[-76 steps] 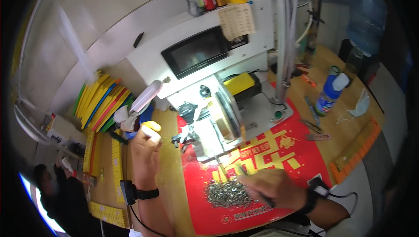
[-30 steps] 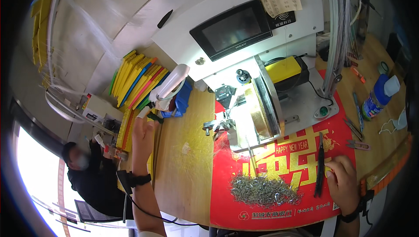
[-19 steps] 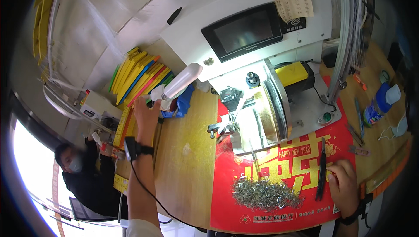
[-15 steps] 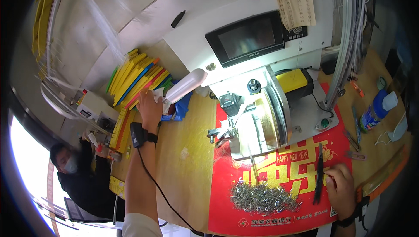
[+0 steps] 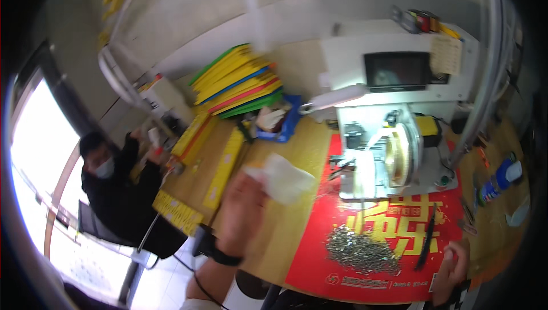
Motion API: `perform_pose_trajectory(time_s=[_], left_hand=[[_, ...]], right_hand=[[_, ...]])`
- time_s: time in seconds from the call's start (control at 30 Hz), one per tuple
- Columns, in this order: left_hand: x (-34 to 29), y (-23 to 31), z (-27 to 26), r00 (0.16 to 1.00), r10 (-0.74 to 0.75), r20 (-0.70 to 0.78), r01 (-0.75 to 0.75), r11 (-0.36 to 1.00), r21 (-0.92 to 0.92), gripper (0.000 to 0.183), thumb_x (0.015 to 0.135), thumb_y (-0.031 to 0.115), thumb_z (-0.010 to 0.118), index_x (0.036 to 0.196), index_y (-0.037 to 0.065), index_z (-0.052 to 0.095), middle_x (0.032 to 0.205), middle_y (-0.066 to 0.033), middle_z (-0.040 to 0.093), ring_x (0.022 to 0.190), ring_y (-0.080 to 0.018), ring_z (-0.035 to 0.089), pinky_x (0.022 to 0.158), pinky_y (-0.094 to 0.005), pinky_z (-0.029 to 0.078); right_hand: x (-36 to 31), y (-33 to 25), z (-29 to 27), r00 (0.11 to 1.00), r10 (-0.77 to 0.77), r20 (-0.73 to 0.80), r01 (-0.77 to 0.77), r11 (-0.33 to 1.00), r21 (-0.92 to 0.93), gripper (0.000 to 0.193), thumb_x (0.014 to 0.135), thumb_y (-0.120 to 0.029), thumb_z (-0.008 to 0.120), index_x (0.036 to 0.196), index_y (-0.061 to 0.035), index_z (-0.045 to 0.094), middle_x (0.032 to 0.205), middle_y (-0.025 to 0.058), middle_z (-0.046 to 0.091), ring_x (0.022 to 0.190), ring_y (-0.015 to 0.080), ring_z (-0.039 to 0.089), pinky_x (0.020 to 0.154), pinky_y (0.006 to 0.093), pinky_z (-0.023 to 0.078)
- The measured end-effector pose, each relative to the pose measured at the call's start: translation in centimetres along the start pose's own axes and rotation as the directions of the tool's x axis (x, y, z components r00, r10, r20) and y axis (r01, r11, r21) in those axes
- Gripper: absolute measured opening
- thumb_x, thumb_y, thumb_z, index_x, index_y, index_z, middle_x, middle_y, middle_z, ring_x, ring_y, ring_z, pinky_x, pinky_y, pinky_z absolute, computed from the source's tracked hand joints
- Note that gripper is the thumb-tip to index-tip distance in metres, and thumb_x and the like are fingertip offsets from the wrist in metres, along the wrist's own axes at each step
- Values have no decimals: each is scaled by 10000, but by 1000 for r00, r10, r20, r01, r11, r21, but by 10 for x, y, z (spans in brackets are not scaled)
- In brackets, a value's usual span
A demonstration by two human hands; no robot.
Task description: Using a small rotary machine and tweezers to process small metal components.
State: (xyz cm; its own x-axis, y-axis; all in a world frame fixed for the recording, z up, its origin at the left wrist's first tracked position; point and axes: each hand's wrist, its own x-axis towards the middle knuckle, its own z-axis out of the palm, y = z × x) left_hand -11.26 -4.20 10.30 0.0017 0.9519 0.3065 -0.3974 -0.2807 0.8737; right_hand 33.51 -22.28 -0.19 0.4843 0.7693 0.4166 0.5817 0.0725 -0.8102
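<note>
Your left hand has its fingers closed on one edge of a crumpled white paper tissue, the loose part fanning out to the right; motion blur hides exactly how the fingertips meet. The tissue is over the wooden tabletop, left of the red mat and nearer to you than the blue bin.

Your right hand rests half-curled at the near right, just beside a slim black hand tool but apparently apart from it. Nothing shows in its grasp, though you cannot tell for certain.

Expect the tissue to be very light, limp and easily torn, with a dry, non-slip feel. Pinch it softly through a gathered, doubled part rather than a thin corner. Keep its loose edge clear of the heap of small metal pieces, which could snag it.
</note>
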Motion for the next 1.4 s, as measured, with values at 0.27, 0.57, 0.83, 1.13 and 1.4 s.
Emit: perform_pose_trajectory(time_s=[0.27,0.57,0.83,1.13,1.4], left_hand=[[-164,-25,102,983,-181,37,181,984,0,324,1073,174,678,1354,17,634,1109,1,674,1086,-93,643,929,-285,543],[-180,-14,84,920,-392,-6,383,902,-197,358,1119,234,594,1404,17,583,1267,-79,658,1093,-136,657,913,-275,539],[-169,-36,124,842,-523,131,538,827,-163,532,1064,241,669,1519,13,517,1330,-143,675,1173,-238,675,1017,-372,544],[-149,-51,141,951,-306,49,300,949,101,445,1015,13,697,1441,-50,584,1280,-94,703,1150,-143,661,1000,-301,541],[-157,-51,139,831,146,537,-415,805,423,868,923,365,847,1585,5,419,1584,-288,452,1447,-412,484,1194,-508,389]], right_hand=[[-32,-157,72,634,-659,405,532,751,391,208,1003,-98,701,1176,14,679,1171,194,694,1009,370,684,900,439,559],[-51,-130,74,884,60,465,-372,691,619,142,1079,-131,575,1132,-11,629,857,-26,511,794,46,504,626,209,419],[-42,-78,59,963,-2,270,-196,683,704,189,1066,-161,626,1201,-29,602,1029,65,635,888,122,627,809,282,520],[-35,-89,54,854,69,516,-480,490,728,451,969,-187,802,1322,-28,571,1115,113,715,1010,185,713,909,337,584],[-43,-110,69,962,106,251,-248,723,645,151,990,-22,723,1105,-17,626,1019,61,687,865,104,656,763,288,549]])
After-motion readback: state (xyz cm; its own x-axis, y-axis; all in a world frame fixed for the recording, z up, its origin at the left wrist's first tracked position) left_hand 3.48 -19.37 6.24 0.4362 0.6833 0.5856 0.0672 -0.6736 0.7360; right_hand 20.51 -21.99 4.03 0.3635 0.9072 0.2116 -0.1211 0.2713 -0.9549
